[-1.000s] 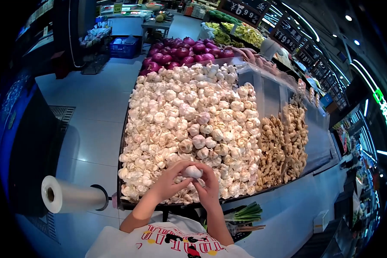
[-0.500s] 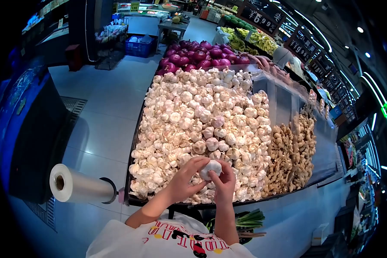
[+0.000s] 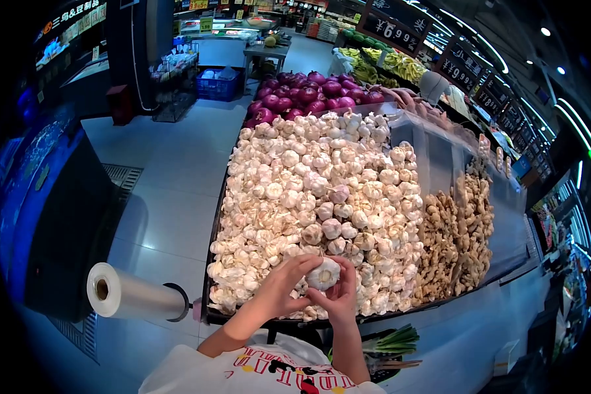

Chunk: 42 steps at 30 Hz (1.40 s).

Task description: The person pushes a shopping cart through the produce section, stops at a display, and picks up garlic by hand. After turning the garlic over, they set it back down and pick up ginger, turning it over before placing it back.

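Between my two hands is a white garlic bulb (image 3: 324, 274), its round root end now facing the camera. My left hand (image 3: 282, 284) grips it from the left with fingers along its upper side. From the right, my right hand (image 3: 341, 292) closes round it, the thumb near its lower edge. Both hands are above the near edge of a wide display bin heaped with garlic bulbs (image 3: 269, 217). Several bulbs just beyond my hands look pinkish or browner than the others.
Ginger (image 3: 456, 230) fills the section on the right, behind a clear divider. Red onions (image 3: 308, 95) lie at the far end. A plastic bag roll (image 3: 134, 293) sticks out at the bin's near left corner. Green leafy stalks (image 3: 394, 343) are low at the right of my body.
The garlic bulb has been turned in my fingers, so its root end shows. My right thumb has shifted lower on it. The view has moved slightly.
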Tool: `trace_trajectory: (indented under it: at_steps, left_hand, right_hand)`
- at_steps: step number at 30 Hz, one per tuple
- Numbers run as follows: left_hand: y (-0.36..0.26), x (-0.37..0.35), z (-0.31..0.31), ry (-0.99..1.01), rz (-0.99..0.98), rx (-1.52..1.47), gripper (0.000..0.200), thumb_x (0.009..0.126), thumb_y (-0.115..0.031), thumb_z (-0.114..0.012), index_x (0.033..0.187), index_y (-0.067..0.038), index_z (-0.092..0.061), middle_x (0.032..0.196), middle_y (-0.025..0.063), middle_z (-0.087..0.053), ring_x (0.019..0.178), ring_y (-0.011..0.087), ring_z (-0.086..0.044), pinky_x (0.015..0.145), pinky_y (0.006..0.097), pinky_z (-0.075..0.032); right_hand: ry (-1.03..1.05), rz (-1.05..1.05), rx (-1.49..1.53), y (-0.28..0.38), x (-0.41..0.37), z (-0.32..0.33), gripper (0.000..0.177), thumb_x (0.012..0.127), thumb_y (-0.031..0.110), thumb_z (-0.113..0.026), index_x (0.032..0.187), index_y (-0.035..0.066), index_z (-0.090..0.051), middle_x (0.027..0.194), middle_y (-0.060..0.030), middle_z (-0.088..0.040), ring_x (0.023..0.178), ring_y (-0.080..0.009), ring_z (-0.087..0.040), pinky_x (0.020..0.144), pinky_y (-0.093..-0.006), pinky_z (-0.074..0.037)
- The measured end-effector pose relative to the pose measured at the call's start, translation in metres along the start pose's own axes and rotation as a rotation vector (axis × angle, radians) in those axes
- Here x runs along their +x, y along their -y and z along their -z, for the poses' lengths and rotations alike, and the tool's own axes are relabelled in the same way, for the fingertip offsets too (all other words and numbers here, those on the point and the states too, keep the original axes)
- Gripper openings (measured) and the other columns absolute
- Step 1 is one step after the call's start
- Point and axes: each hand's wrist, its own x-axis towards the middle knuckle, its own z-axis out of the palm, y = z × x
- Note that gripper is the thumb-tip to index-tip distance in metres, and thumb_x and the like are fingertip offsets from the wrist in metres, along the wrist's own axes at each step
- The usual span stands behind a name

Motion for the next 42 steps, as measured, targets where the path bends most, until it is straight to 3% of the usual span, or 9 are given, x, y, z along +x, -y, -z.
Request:
trace_trajectory:
  at_steps: [6,15,19,25,29,34,38,40,42]
  left_hand:
    - [-0.003,-0.001,-0.014,-0.024,-0.048,-0.018,0.074,0.064,-0.007,-0.077,0.132,-0.009,-0.049,0.128,0.0154,-0.052,0.116,0.0351,-0.054,0.096,0.0416,-0.046]
    - [0.003,-0.004,-0.036,-0.157,-0.037,-0.301,0.064,0.067,-0.008,-0.078,0.125,-0.009,-0.051,0.133,0.0162,-0.050,0.124,0.0330,-0.050,0.100,0.0405,-0.043]
    - [0.004,-0.005,-0.039,-0.131,-0.030,-0.287,0.067,0.068,-0.010,-0.082,0.126,-0.009,-0.050,0.132,0.0155,-0.053,0.123,0.0332,-0.052,0.100,0.0417,-0.043]
    - [-0.004,0.000,-0.047,-0.163,-0.167,-0.242,0.064,0.069,-0.010,-0.078,0.127,-0.009,-0.052,0.131,0.0133,-0.054,0.119,0.0351,-0.053,0.097,0.0410,-0.046]
    - [0.002,-0.003,-0.051,-0.133,-0.231,-0.164,0.062,0.074,-0.019,-0.079,0.128,-0.008,-0.050,0.128,0.0163,-0.055,0.115,0.0360,-0.056,0.097,0.0457,-0.045]
    - [0.005,-0.005,-0.060,-0.116,-0.210,-0.125,0.065,0.076,-0.020,-0.077,0.132,-0.005,-0.048,0.129,0.0176,-0.054,0.114,0.0369,-0.055,0.097,0.0454,-0.044]
    - [0.003,-0.007,-0.061,-0.097,-0.196,-0.160,0.063,0.079,-0.022,-0.075,0.132,-0.003,-0.046,0.129,0.0183,-0.052,0.116,0.0369,-0.053,0.097,0.0445,-0.044]
    - [0.004,-0.010,-0.060,-0.085,-0.120,-0.259,0.063,0.081,-0.023,-0.074,0.133,-0.002,-0.045,0.128,0.0191,-0.051,0.116,0.0369,-0.053,0.096,0.0435,-0.044]
    - [0.003,-0.010,-0.054,-0.071,-0.123,-0.265,0.062,0.083,-0.024,-0.074,0.133,-0.003,-0.044,0.128,0.0198,-0.050,0.116,0.0365,-0.054,0.096,0.0426,-0.045]
  right_hand:
    - [-0.032,0.033,-0.019,0.005,-0.003,0.013,0.068,0.071,-0.010,-0.075,0.128,0.006,-0.041,0.120,-0.0098,-0.051,0.109,-0.0178,-0.058,0.090,-0.0310,-0.053]
    - [0.029,-0.233,0.525,-0.005,-0.012,0.019,0.076,0.075,0.013,-0.078,0.138,0.006,-0.036,0.114,-0.0131,-0.058,0.089,-0.0284,-0.063,0.076,-0.0358,-0.055]
    - [0.099,-0.228,0.663,-0.014,-0.013,0.023,0.071,0.077,0.009,-0.073,0.139,0.008,-0.037,0.114,-0.0146,-0.059,0.090,-0.0276,-0.063,0.080,-0.0361,-0.054]
    - [0.117,-0.404,1.103,-0.045,-0.033,0.041,0.049,0.088,0.044,-0.052,0.124,0.011,-0.055,0.090,-0.0072,-0.059,0.073,-0.0161,-0.054,0.065,-0.0298,-0.040]
    - [0.150,-0.397,1.037,-0.044,-0.038,0.042,0.051,0.090,0.046,-0.046,0.127,0.011,-0.054,0.095,-0.0094,-0.061,0.079,-0.0194,-0.056,0.069,-0.0329,-0.044]
    - [-0.150,-0.366,0.937,-0.037,-0.042,0.049,0.057,0.094,0.049,-0.037,0.135,0.010,-0.048,0.120,-0.0156,-0.060,0.102,-0.0321,-0.060,0.088,-0.0444,-0.048]
    - [0.000,-0.313,0.875,-0.034,-0.044,0.057,0.058,0.094,0.048,-0.038,0.135,0.007,-0.047,0.125,-0.0155,-0.057,0.106,-0.0322,-0.059,0.091,-0.0453,-0.047]
    - [-0.073,-0.294,0.339,-0.024,-0.045,0.053,0.059,0.093,0.046,-0.043,0.134,0.003,-0.044,0.123,-0.0157,-0.057,0.104,-0.0304,-0.060,0.090,-0.0438,-0.047]
    - [0.042,-0.238,0.330,-0.025,-0.044,0.057,0.061,0.092,0.044,-0.046,0.134,0.000,-0.042,0.121,-0.0155,-0.057,0.107,-0.0292,-0.059,0.089,-0.0410,-0.048]
